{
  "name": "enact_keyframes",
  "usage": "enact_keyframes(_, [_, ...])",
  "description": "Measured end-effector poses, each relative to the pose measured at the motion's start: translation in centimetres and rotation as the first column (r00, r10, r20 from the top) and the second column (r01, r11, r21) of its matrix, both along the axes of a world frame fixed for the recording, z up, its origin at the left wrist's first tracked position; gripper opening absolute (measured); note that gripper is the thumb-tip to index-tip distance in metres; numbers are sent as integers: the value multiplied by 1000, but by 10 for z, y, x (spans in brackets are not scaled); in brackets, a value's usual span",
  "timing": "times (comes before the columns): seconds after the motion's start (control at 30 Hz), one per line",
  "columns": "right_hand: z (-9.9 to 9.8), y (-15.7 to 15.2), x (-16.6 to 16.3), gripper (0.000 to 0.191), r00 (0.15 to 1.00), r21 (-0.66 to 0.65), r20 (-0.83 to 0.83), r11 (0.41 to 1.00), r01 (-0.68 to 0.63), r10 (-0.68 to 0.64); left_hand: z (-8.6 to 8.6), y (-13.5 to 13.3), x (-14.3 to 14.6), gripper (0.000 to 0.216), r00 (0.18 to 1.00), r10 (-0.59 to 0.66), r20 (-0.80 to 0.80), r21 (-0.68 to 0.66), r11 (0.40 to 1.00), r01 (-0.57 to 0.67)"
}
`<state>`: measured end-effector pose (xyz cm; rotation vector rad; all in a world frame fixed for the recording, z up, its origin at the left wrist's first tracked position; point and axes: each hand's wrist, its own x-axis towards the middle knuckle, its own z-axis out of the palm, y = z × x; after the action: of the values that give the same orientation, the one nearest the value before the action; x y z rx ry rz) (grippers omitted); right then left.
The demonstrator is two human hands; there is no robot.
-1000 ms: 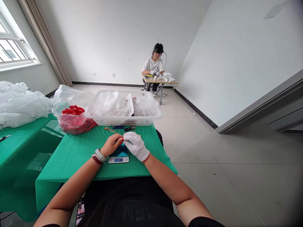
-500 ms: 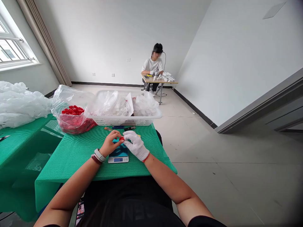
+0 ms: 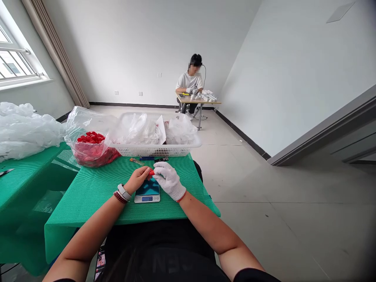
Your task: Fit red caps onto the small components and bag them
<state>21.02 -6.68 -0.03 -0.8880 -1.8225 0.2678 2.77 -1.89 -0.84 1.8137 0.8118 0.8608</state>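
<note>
Between my two hands is a small red piece (image 3: 151, 172), mostly covered by fingers; its kind is too small to tell. My bare left hand (image 3: 138, 178), with a pale band and beads at the wrist, pinches it from the left. My right hand (image 3: 167, 180), in a white knitted glove, grips it from the right. Directly below lies a digital scale (image 3: 147, 192) with a shiny blue plate, its display reading about 0.0. A clear plastic bag (image 3: 91, 149) of similar red pieces (image 3: 91, 137) stands at the far left of the green-covered table (image 3: 96, 199).
Behind the hands stands a white basket (image 3: 152, 150) holding clear plastic bags. Pens (image 3: 147, 158) and a small black item (image 3: 161, 159) lie before it. More plastic bags (image 3: 26, 129) cover the left table. Across the room a person (image 3: 190, 80) sits at a small table.
My left fingers have curled in closer around the red piece, with the hand slightly lower. My right hand has barely moved and stays on the piece.
</note>
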Motion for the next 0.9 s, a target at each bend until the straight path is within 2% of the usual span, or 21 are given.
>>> enact_keyframes(0.2, [-2, 3, 0, 8, 1000, -81, 1, 997, -16, 16, 0, -1, 0, 35, 986, 28, 164, -67, 998, -17])
enact_keyframes(0.33, [-4, 4, 1, 8, 1000, -93, 25, 996, 2, 1, -4, -1, 0, 33, 973, -10, 233, -36, 999, 19])
enact_keyframes(0.47, [-4, 4, 1, 9, 999, -98, 33, 995, 14, -10, -4, -1, 1, 33, 965, -12, 260, 39, 999, 2])
enact_keyframes(0.6, [-3, 4, 0, 9, 999, -110, 27, 994, 25, -23, 2, -4, 1, 31, 964, -14, 265, 81, 997, -8])
enact_keyframes(0.7, [-4, 4, 0, 8, 999, -116, 2, 993, 37, -37, 6, -6, 0, 27, 979, -14, 203, 122, 992, -12])
enact_keyframes(0.8, [-5, 5, 0, 7, 998, -113, -19, 992, 50, -52, 7, -6, 0, 31, 988, -18, 156, 178, 984, -10])
enact_keyframes(0.9, [-6, 4, -1, 7, 999, -110, -24, 993, 42, -45, 7, -7, 1, 25, 987, -33, 157, 187, 982, 3])
